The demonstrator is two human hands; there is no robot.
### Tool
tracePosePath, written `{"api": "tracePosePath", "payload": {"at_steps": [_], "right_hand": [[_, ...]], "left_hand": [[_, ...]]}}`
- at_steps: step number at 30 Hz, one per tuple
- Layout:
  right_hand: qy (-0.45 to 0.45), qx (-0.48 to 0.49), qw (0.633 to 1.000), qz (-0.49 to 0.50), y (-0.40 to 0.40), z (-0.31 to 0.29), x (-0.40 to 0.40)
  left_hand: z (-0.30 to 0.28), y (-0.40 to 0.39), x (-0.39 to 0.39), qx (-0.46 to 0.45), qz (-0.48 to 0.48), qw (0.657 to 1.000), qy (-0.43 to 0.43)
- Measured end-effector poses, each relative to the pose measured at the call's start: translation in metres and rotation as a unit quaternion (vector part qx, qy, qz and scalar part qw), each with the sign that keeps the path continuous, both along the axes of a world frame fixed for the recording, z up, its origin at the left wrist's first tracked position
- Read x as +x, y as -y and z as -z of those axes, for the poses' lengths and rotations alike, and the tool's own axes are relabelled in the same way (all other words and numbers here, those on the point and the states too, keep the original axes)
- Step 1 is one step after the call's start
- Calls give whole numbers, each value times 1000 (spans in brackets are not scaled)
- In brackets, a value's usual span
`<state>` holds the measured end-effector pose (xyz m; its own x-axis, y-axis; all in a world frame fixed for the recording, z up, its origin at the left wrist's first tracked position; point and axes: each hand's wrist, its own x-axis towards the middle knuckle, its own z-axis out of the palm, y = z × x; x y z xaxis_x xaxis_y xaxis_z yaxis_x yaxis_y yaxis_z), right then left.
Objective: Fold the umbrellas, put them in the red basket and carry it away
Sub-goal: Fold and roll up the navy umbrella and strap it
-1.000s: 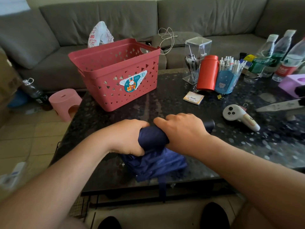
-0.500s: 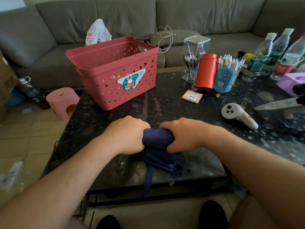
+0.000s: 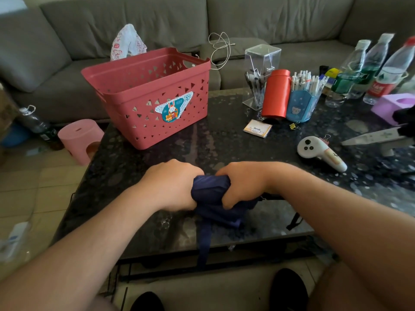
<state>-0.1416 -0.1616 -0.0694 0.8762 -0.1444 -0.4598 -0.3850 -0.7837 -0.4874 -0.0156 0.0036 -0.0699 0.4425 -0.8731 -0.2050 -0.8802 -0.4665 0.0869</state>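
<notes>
We see both forearms reaching forward and inward from the lower corners, meeting over the near part of the dark speckled table. The left hand is turned knuckles-up, its fingers curled down around the left end of the navy umbrella. The right hand sits just beside it, wrist bent slightly inward, with its fingers wrapped over the top of the bundled fabric and its thumb tucked underneath on the near side. The two fists are close together, with only a short stretch of navy cloth showing between them. Below the hands, more folded fabric bunches on the tabletop, and a navy strap hangs from it over the table's near edge.

The red basket stands upright behind the umbrella, toward the far left of the table and well apart from the hands; we see nothing inside it. To the basket's right are a clear pen holder, a red canister and a blue pen cup, standing close together. A white controller lies nearer the right hand, to its far right. Behind the basket runs a grey sofa, and a pink stool stands on the floor to the basket's left.
</notes>
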Motion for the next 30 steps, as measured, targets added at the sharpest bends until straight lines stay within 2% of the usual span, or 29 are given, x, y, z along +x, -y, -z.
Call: {"api": "tracePosePath", "payload": {"at_steps": [2,4,6,7,9,12,14,15,17,19,20,21,22,24,25,27,29,30], "right_hand": [[76,-153,985,-32,-5,12,-4],[164,-331,927,-59,-15,27,-5],[227,-383,893,-67,-20,27,-3],[234,-379,893,-62,-20,22,-2],[207,-343,916,-36,-17,18,-2],[112,-183,977,-14,-12,11,-4],[63,-81,995,-10,-5,5,-6],[60,-73,995,-10,-2,4,-7],[93,-151,984,-6,-3,8,-10],[173,-317,932,-26,-7,20,-12],[222,-368,902,-38,-8,26,-11],[257,-385,885,-44,-10,26,-11],[270,-381,883,-45,-10,24,-10],[221,-341,913,-30,-11,21,-10],[172,-306,936,-21,-12,20,-9],[77,-177,981,4,-9,14,-7],[22,-58,998,13,-4,9,-7],[24,-46,999,5,-3,8,-8]], "left_hand": [[1,0,2,7,-12,999,-36],[2,-2,6,-13,-50,993,-108],[4,-5,12,-49,-77,982,-163],[5,-6,12,-59,-72,981,-170],[7,-8,12,-62,-31,990,-126],[11,-8,10,-51,61,997,6],[11,-6,10,-64,68,996,-3],[10,-7,11,-68,59,996,-26],[9,-6,12,-66,31,994,-83],[8,-4,14,-71,-15,982,-177],[8,-4,15,-75,-38,970,-226],[7,-5,17,-78,-49,961,-259],[7,-7,18,-78,-44,958,-272],[12,-9,19,-76,1,969,-233],[14,-10,17,-75,28,982,-171],[16,-8,14,-67,52,996,-40],[12,-4,13,-57,39,997,-17],[9,-3,13,-39,30,998,-30]]}}
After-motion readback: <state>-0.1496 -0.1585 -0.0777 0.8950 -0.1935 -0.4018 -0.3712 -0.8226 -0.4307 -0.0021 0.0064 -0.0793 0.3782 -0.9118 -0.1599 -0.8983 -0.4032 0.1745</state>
